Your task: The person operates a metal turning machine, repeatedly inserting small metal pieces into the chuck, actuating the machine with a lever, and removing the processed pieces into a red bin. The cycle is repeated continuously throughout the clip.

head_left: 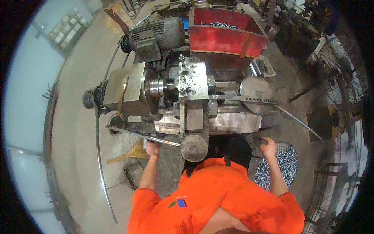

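Nearest to me was the orange work shirt with a small green-and-blue badge (178, 203) on the left shoulder.

Left hand (152, 148) was closed around the near end of the long thin steel lever rod (142, 135). That rod's long axis ran left to right, slightly downhill toward the round grey metal handwheel knob (193, 148) just right of the hand. The hand sat under the rod, at its right part.

Right hand (268, 145) was curled on a short dark handle (259, 139) at the machine's right front. The grip looked closed, but I couldn't see the fingers well. Just beyond and right of it was a round mesh basket of small shiny metal cylinders (286, 162). A straw-coloured hand broom (126, 154) lay on the floor, left of the left hand.

Further out was the grey, oily bench lathe body (187, 89), with its chuck facing right. A dark electric motor (156, 37) stood behind it. The red rectangular metal bin (226, 33) holding more shiny parts was farthest. I couldn't make out any signs.
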Demonstrator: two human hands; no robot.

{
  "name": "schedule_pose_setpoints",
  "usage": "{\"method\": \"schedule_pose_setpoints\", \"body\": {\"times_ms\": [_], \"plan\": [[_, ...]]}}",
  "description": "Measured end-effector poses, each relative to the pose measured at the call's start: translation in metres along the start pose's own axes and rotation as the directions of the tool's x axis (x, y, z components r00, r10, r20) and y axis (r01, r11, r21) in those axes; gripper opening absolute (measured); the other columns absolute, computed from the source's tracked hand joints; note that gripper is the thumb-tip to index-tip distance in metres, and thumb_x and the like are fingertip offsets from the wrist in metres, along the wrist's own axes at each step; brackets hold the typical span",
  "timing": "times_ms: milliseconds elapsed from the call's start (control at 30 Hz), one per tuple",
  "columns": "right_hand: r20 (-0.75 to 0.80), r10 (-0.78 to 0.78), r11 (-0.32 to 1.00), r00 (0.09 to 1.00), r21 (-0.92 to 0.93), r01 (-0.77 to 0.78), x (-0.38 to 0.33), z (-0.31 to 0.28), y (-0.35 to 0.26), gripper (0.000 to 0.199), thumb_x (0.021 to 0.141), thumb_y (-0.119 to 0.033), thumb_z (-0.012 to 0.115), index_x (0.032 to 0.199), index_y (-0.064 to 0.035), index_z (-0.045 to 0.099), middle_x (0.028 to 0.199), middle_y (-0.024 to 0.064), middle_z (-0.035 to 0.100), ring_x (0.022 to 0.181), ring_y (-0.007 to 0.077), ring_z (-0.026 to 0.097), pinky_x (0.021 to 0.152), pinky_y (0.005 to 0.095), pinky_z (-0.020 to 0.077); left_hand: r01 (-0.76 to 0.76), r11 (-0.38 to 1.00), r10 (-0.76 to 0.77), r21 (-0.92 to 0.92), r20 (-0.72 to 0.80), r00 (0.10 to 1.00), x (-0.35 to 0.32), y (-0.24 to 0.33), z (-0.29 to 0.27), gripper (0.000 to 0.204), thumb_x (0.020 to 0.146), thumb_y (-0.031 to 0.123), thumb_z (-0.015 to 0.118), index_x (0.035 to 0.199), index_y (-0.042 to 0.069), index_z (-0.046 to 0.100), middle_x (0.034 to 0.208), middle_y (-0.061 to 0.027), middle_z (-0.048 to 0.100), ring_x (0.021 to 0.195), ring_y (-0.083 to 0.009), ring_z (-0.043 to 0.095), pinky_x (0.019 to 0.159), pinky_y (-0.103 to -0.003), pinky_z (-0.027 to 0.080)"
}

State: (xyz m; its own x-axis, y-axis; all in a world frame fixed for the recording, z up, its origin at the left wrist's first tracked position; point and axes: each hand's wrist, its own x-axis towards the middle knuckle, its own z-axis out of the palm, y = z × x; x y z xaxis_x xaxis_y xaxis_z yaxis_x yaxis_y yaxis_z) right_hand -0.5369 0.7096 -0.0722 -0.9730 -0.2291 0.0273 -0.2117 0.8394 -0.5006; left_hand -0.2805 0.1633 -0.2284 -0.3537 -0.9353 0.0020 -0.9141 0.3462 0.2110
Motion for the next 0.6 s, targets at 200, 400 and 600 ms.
{"method": "schedule_pose_setpoints", "body": {"times_ms": [200,400,600], "plan": [[-0.022,-0.178,0.981,0.984,0.069,0.179,0.037,-0.035,-0.040,0.037,0.059,-0.012,0.061,0.094,-0.0019,0.065,0.097,0.0175,0.064,0.091,0.0352,0.060,0.081,0.0391,0.0482,-0.389,0.900,0.284,0.197,0.411,0.866,0.038,-0.033,-0.067,0.050,0.085,0.053,0.047,0.102,0.006,0.056,0.090,-0.0186,0.065,0.084,-0.0354,0.064,0.071,-0.045,0.050],[-0.110,-0.403,0.877,0.909,0.236,0.417,0.097,-0.050,-0.153,0.037,0.060,-0.010,0.061,0.096,-0.0022,0.065,0.096,0.0170,0.064,0.088,0.0343,0.061,0.079,0.0374,0.0491,-0.223,0.973,0.231,-0.066,0.394,0.890,0.023,-0.036,-0.068,0.050,0.084,0.047,0.054,0.106,0.002,0.054,0.097,-0.0235,0.063,0.093,-0.0379,0.060,0.078,-0.046,0.047],[-0.107,-0.818,0.507,0.565,0.328,0.797,0.136,-0.029,-0.331,0.036,0.057,-0.015,0.062,0.091,-0.0033,0.065,0.095,0.0135,0.064,0.090,0.0324,0.058,0.081,0.0387,0.0470,-0.252,0.930,0.292,-0.268,0.122,0.949,0.067,-0.088,-0.154,0.033,0.085,0.024,0.059,0.112,0.005,0.060,0.074,-0.0137,0.065,0.057,-0.0191,0.061,0.056,-0.033,0.048]]}}
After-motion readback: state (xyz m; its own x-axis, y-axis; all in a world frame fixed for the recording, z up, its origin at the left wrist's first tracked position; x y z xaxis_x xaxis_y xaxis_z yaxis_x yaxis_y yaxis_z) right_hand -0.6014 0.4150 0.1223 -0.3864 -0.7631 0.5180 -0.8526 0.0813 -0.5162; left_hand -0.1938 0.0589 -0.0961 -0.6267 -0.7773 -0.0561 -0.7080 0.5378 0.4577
